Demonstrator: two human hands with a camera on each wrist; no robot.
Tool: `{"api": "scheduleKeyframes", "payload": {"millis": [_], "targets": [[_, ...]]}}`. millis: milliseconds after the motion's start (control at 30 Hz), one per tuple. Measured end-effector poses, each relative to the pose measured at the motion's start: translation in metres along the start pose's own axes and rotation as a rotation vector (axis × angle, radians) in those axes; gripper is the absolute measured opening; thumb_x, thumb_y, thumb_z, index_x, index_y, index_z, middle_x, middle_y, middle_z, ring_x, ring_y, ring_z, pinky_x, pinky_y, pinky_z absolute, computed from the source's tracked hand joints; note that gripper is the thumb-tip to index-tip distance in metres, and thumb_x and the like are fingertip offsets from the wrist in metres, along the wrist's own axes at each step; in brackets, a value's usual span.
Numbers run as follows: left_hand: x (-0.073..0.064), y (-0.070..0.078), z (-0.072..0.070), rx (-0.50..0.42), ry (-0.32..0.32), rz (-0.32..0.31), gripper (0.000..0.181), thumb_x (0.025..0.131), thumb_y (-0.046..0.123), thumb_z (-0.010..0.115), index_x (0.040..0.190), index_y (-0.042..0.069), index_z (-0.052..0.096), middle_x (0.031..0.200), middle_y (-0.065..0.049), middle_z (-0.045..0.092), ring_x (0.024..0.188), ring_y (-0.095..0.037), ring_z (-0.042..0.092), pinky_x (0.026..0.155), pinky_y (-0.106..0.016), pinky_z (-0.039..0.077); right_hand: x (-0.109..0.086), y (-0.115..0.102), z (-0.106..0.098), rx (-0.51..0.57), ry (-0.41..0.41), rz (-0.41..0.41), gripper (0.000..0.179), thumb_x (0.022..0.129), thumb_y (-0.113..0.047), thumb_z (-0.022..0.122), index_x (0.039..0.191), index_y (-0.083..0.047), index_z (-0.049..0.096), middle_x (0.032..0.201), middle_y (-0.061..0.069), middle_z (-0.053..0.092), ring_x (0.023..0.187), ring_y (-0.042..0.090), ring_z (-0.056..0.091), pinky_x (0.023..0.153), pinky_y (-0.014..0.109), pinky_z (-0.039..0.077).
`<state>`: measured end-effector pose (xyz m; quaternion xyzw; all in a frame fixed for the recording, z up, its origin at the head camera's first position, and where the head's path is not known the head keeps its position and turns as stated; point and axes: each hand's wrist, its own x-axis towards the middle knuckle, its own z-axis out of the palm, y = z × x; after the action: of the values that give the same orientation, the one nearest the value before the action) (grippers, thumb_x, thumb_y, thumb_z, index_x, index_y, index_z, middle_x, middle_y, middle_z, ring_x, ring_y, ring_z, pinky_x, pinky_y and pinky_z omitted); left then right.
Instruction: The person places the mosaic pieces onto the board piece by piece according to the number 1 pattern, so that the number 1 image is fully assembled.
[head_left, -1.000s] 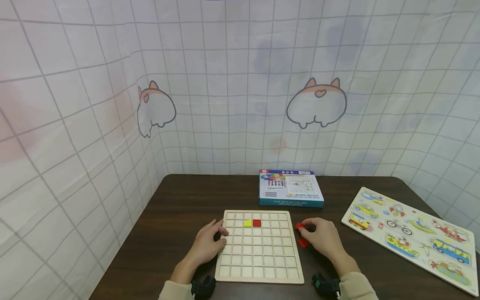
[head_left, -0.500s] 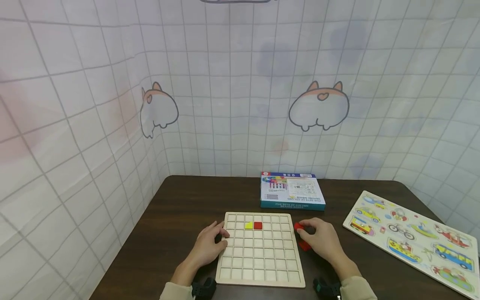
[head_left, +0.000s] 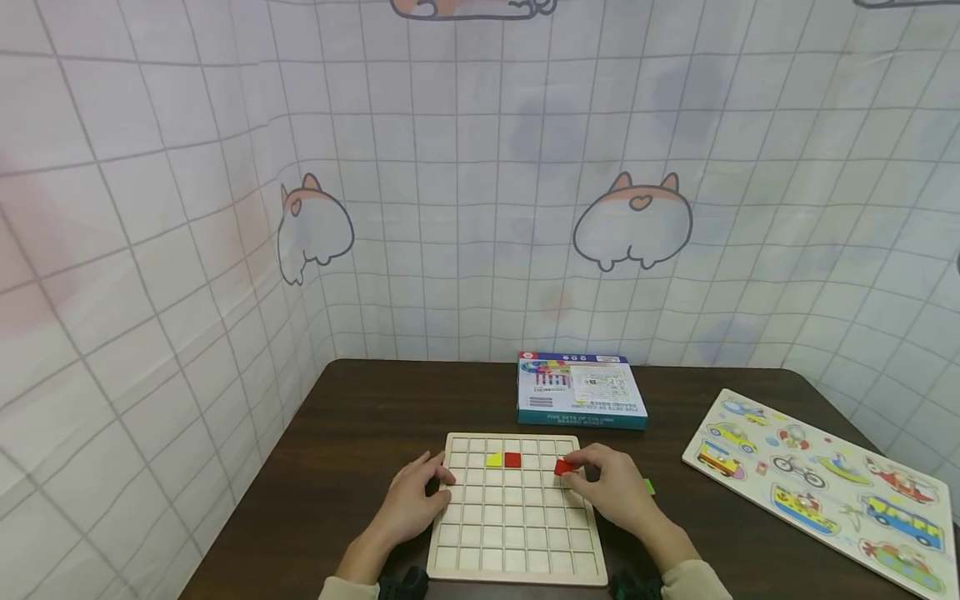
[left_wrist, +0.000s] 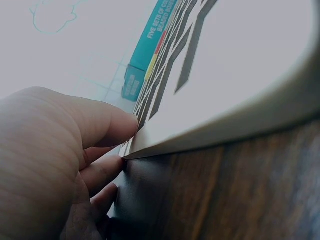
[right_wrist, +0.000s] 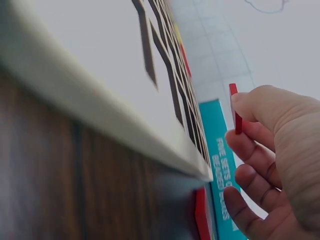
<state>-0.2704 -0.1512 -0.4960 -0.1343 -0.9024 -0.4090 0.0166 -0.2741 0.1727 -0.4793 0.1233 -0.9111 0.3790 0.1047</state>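
A light wooden grid board (head_left: 513,533) lies on the dark table. A yellow piece (head_left: 493,460) and a red square tile (head_left: 512,460) sit side by side in its second row from the far edge. My left hand (head_left: 408,500) rests on the board's left edge, its thumb and fingertips at the rim, as the left wrist view also shows. My right hand (head_left: 617,487) pinches another red tile (right_wrist: 236,109) between thumb and index finger, over the board's upper right part. The remaining right fingers are loosely bent.
Another red piece (right_wrist: 201,214) lies beside the board in the right wrist view. A green piece (head_left: 648,487) shows just right of my right hand. Behind the board lies a teal-sided box (head_left: 582,392). A picture puzzle board (head_left: 817,483) lies at the right.
My right hand has lifted a red tile from the table right of the board and moved it left over the board. The green piece has come into view. The left hand stays put.
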Motion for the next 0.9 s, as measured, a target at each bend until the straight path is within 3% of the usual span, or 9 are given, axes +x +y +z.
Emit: {"api": "scheduleKeyframes", "payload": {"millis": [133, 267, 367, 900], "targets": [[-0.001, -0.001, 0.000, -0.006, 0.003, -0.002, 0.010, 0.089, 0.010, 0.063, 0.092, 0.019, 0.066, 0.148, -0.018, 0.045, 0.142, -0.040, 0.030, 0.111, -0.066, 0.014, 0.003, -0.007, 0.005, 0.007, -0.046, -0.010, 0.018, 0.082, -0.021, 0.079, 0.099, -0.020, 0.076, 0.089, -0.012, 0.064, 0.074, 0.014, 0.051, 0.061, 0.025, 0.042], [-0.001, -0.002, 0.000, -0.011, -0.007, -0.007, 0.010, 0.089, 0.011, 0.062, 0.093, 0.019, 0.066, 0.149, -0.017, 0.044, 0.142, -0.040, 0.029, 0.112, -0.066, 0.014, 0.005, -0.014, 0.008, 0.006, -0.077, -0.034, 0.017, 0.082, -0.022, 0.078, 0.098, -0.020, 0.075, 0.097, -0.013, 0.067, 0.087, 0.012, 0.058, 0.078, 0.033, 0.052], [0.000, -0.001, 0.000, -0.010, -0.012, -0.008, 0.009, 0.090, 0.011, 0.062, 0.093, 0.020, 0.066, 0.149, -0.017, 0.044, 0.142, -0.040, 0.029, 0.112, -0.066, 0.014, 0.008, -0.020, 0.008, 0.000, -0.095, -0.058, 0.017, 0.083, -0.024, 0.077, 0.100, -0.022, 0.075, 0.099, -0.013, 0.067, 0.096, 0.013, 0.062, 0.087, 0.040, 0.053], [0.000, 0.001, 0.000, -0.001, -0.002, -0.016, 0.010, 0.089, 0.011, 0.063, 0.091, 0.021, 0.065, 0.148, -0.016, 0.045, 0.142, -0.039, 0.030, 0.111, -0.067, 0.015, 0.011, -0.049, 0.010, -0.002, -0.131, -0.167, 0.018, 0.085, -0.026, 0.076, 0.101, -0.018, 0.075, 0.099, -0.011, 0.067, 0.089, 0.015, 0.060, 0.077, 0.032, 0.053]]}}
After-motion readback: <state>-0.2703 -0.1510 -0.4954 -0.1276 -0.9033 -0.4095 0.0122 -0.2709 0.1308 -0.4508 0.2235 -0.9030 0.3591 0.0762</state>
